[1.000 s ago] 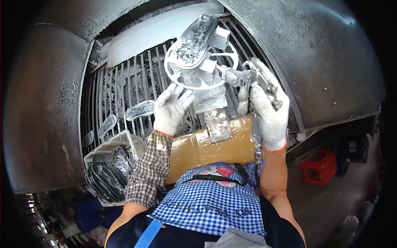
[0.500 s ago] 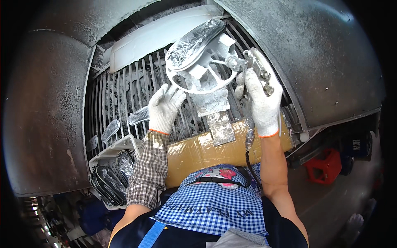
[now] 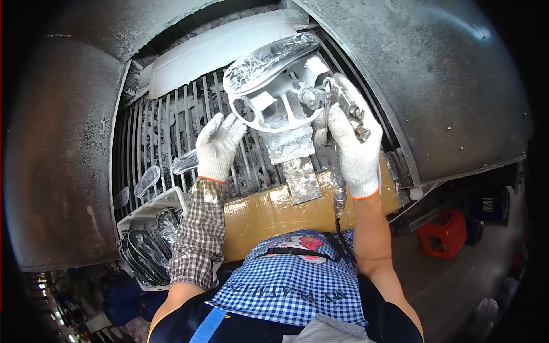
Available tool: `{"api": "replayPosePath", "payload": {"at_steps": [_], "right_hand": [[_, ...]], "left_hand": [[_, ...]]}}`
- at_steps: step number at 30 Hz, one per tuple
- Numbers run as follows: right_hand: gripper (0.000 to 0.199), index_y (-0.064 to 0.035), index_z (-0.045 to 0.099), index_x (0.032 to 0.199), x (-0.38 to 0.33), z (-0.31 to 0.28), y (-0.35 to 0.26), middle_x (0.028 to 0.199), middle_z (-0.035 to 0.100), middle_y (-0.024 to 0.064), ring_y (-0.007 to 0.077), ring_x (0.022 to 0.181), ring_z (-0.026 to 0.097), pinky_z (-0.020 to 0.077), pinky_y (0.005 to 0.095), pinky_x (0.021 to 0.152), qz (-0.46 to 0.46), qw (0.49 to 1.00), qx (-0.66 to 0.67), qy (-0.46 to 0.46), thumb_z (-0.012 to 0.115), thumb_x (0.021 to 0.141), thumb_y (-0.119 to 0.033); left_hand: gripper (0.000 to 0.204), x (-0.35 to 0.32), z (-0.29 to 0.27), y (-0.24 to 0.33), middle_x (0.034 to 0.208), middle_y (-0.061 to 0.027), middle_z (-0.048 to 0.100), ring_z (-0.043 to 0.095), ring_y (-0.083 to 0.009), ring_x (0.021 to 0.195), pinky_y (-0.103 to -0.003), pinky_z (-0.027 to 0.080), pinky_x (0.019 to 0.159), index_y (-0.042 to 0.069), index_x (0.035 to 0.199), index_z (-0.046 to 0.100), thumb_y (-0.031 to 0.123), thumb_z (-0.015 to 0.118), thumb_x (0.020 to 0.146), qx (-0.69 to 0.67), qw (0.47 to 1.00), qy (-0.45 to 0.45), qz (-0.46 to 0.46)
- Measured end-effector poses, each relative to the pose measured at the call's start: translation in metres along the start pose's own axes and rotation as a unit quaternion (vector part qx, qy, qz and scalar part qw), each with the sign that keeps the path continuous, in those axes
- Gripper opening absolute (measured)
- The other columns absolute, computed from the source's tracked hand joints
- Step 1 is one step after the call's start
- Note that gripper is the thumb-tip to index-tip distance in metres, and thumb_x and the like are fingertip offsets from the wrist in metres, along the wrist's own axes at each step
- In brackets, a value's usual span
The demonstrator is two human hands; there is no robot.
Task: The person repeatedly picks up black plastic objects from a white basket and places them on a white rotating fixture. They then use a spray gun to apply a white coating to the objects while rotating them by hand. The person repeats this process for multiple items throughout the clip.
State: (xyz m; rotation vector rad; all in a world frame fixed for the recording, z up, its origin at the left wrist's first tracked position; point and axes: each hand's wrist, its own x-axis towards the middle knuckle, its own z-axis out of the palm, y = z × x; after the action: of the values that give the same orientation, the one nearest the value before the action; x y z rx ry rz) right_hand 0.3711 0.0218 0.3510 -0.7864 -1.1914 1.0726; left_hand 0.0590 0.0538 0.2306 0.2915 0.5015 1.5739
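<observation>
My right hand (image 3: 361, 151), in a white knit glove, is wrapped round a metal spray gun (image 3: 346, 106) with a hose (image 3: 338, 194) hanging from it. The gun's nozzle end is in front of the right side of a white-coated spoked wheel stand (image 3: 289, 124). On that wheel rests a shoe sole (image 3: 269, 64), white at the edge and covered in shiny crinkled film. My left hand (image 3: 218, 150), also gloved, is open with its fingers stretched out, close to the wheel's left rim; whether it touches cannot be told.
Below the wheel runs a crusted metal grate (image 3: 197, 108). Several film-covered soles, one here (image 3: 147, 181), lie on it at left. A white basket (image 3: 182, 197) holds more film-wrapped pieces. Brown taped cardboard (image 3: 263, 214) lines the front edge. Metal walls (image 3: 440, 86) enclose both sides; a red stool (image 3: 443, 231) stands right.
The spray gun has shifted left and slightly down, closer to the wheel's middle. My left hand has moved slightly left. The sole and wheel appear turned a little.
</observation>
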Motion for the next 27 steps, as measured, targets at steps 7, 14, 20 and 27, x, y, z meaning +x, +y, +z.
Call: {"api": "replayPosePath", "payload": {"at_steps": [7,14,20,27], "right_hand": [[0.053,0.0063,0.051,0.154,0.003,-0.012,0.011,0.111,0.071,0.006,0.0055,0.08,0.062,0.0528,0.0221,0.068,-0.009,0.994,0.082,0.071,0.067,0.105,-0.005],[0.053,0.0043,0.045,0.158,0.007,-0.019,-0.011,0.099,0.068,0.0073,0.0079,0.075,0.062,0.0532,0.0233,0.064,-0.043,0.989,-0.005,0.14,0.062,0.109,-0.01],[0.053,0.0051,0.045,0.158,0.018,-0.004,-0.019,0.096,0.067,0.0054,0.0063,0.073,0.06,0.0532,0.0217,0.065,-0.027,0.992,-0.065,0.107,0.062,0.109,-0.009],[0.055,0.0056,0.043,0.16,0.026,0.013,-0.001,0.108,0.069,0.0084,0.0068,0.081,0.061,0.0541,0.0223,0.068,-0.044,0.994,-0.103,0.013,0.061,0.108,-0.004]], "left_hand": [[0.037,0.006,0.0,0.001,0.142,-0.0331,0.058,0.059,-0.048,0.133,-0.059,0.053,0.11,-0.001,0.129,0.056,0.019,0.067,0.101,0.028,0.999,0.008,0.027],[0.028,-0.006,0.004,-0.017,0.129,-0.0249,0.069,0.069,-0.0382,0.117,-0.049,0.062,0.095,0.001,0.122,0.059,0.019,0.063,0.101,0.049,0.998,0.026,0.009],[0.041,-0.025,0.01,-0.058,0.124,-0.0228,0.07,0.072,-0.036,0.11,-0.051,0.061,0.101,-0.005,0.132,0.06,0.017,0.064,0.098,0.03,0.997,0.027,-0.069],[0.046,-0.029,0.031,-0.072,0.132,-0.0287,0.067,0.068,-0.0422,0.123,-0.056,0.057,0.107,-0.009,0.137,0.057,0.017,0.062,0.1,-0.018,0.994,0.006,-0.108]]}}
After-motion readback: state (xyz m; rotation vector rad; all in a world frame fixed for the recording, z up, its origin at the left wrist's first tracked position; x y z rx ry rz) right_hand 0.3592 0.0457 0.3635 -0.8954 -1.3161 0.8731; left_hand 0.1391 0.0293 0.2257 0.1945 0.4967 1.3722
